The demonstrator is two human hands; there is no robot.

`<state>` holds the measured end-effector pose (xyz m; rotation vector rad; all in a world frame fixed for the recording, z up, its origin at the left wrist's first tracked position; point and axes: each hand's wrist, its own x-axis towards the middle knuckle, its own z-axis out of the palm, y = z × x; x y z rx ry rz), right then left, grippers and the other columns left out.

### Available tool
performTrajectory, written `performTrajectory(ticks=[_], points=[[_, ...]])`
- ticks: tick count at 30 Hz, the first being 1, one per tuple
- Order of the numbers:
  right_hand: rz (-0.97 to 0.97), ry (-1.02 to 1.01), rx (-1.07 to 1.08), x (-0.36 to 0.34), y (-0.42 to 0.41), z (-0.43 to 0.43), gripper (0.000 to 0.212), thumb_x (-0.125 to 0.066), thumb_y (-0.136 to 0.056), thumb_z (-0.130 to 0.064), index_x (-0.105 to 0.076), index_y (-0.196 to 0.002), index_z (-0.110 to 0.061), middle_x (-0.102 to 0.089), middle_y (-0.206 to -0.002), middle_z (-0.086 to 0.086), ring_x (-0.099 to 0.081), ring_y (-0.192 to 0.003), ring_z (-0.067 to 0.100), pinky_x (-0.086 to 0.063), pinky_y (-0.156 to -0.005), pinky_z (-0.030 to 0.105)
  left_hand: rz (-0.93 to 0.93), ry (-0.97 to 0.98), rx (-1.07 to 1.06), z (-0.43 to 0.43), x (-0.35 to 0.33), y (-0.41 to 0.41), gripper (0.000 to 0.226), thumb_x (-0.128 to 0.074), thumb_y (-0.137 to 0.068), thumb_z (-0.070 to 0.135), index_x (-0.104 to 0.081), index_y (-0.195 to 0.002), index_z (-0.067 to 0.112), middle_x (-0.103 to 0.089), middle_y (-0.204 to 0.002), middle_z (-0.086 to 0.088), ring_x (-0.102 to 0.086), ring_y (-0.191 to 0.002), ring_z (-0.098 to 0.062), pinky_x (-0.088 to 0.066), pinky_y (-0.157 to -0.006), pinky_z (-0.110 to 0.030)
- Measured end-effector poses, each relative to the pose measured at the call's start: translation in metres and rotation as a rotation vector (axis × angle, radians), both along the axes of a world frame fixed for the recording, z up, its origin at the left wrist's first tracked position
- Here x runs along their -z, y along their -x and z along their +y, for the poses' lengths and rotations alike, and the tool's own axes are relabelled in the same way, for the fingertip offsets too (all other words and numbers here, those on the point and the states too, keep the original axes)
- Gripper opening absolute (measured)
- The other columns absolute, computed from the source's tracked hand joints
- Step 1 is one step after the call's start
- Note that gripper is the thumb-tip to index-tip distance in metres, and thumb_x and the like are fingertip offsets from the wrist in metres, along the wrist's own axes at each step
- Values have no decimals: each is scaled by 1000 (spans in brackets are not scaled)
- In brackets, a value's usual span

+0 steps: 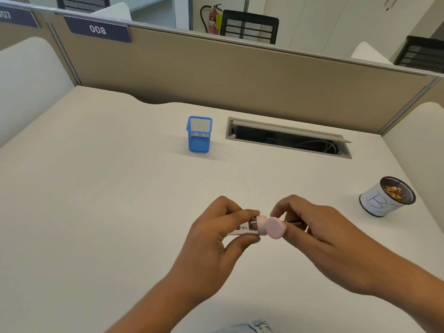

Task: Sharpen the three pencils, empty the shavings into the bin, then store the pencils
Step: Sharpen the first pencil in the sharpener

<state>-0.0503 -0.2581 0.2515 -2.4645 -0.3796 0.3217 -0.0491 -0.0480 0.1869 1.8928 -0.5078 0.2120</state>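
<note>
Low over the middle of the desk, my left hand (pixel 216 239) grips the clear body of a pink sharpener (pixel 260 225), with dark shavings showing inside. Its round pink cap (pixel 276 228) is pinched in the fingers of my right hand (pixel 322 229), touching or just off the body's end. A thin dark pencil (pixel 294 222) pokes out under my right fingers; the rest of it is hidden. The blue mesh pencil holder (pixel 199 134) stands empty farther back. At the right sits the round mesh bin (pixel 384 200), labelled with white paper and holding brown shavings.
An open cable slot (pixel 288 138) is cut into the white desk (pixel 108 188) behind the holder. A beige partition (pixel 240 75) closes the desk's far side, with white side panels left and right. Denim shows at the bottom edge.
</note>
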Motion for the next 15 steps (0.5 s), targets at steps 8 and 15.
performTrajectory(ticks=[8, 15], points=[[-479, 292, -139, 2, 6, 6, 35, -39, -97, -33, -57, -74, -13, -51, -63, -2, -44, -55, 23, -41, -45, 41, 33, 68, 11, -2, -2, 1, 29, -71, -85, 17, -73, -113, 24, -56, -94, 13, -61, -92, -11, -43, -76, -11], [365, -238, 277, 6, 3, 11, 49, -43, -102, -37, -47, -56, -24, -35, -46, -12, -26, -42, 8, -21, -42, 16, -221, -86, -24, 0, 9, 3, 33, -67, -89, 11, -66, -122, 14, -55, -102, 9, -59, -93, -13, -48, -81, -19]])
